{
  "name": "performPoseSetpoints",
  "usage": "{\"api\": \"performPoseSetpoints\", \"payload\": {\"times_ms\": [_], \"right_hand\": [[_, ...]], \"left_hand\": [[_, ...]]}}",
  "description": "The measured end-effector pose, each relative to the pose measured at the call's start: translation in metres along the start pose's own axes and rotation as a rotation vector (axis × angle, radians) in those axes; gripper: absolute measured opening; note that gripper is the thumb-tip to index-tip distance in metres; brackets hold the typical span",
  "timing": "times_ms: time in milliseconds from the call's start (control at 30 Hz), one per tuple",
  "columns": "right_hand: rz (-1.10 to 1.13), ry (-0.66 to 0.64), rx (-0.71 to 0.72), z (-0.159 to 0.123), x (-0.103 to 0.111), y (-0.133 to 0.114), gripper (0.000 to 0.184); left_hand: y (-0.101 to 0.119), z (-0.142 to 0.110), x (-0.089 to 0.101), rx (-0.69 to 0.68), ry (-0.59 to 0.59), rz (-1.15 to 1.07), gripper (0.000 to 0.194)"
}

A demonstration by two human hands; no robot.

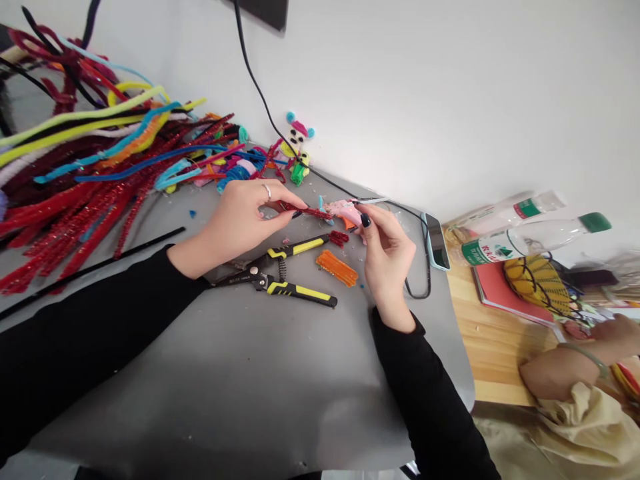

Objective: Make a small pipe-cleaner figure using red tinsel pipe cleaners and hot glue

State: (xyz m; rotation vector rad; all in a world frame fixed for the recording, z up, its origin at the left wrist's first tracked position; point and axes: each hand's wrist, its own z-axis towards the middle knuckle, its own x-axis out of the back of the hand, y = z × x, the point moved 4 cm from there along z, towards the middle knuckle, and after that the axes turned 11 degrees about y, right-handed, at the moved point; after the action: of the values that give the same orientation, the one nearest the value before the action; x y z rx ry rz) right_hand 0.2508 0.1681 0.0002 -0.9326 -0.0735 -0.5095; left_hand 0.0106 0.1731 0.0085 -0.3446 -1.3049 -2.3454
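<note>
My left hand [255,217], with a ring on one finger, pinches a short dark red glitter pipe cleaner [313,212]. In my right hand [387,243] the fingers close on a small pink fuzzy piece [347,212] with bits of orange and light blue beside it. The red end reaches to the pink piece; whether they are joined I cannot tell. Below the hands lie wire cutters [280,273] with yellow-black handles spread apart. Close to these handles are a dark red glitter tuft [339,239] and an orange pipe cleaner bundle [337,268].
A heap of coloured pipe cleaners [115,153] covers the back left of the grey table [240,393]. Small fuzzy figures [299,150] stand near the wall. A black cable [260,87] runs past a phone [436,241]. At right are bottles [530,240] and another person's arm [570,367].
</note>
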Motion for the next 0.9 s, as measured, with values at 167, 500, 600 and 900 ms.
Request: {"api": "performPoseSetpoints", "payload": {"times_ms": [167, 500, 600, 900], "right_hand": [[0.023, -0.066, -0.013, 0.0, -0.003, -0.003, 0.028], [0.052, -0.113, -0.003, -0.003, -0.006, -0.009, 0.03], [0.071, -0.1, -0.042, -0.002, -0.007, -0.009, 0.026], [0.073, -0.112, -0.035, -0.002, -0.007, -0.011, 0.022]], "left_hand": [[-0.004, -0.001, 0.0, 0.024, 0.012, -0.007, 0.02], [-0.001, 0.0, -0.001, 0.012, 0.001, -0.006, 0.021], [0.0, 0.0, -0.001, -0.003, -0.001, -0.012, 0.021], [-0.004, -0.001, -0.002, -0.015, 0.012, -0.002, 0.022]]}}
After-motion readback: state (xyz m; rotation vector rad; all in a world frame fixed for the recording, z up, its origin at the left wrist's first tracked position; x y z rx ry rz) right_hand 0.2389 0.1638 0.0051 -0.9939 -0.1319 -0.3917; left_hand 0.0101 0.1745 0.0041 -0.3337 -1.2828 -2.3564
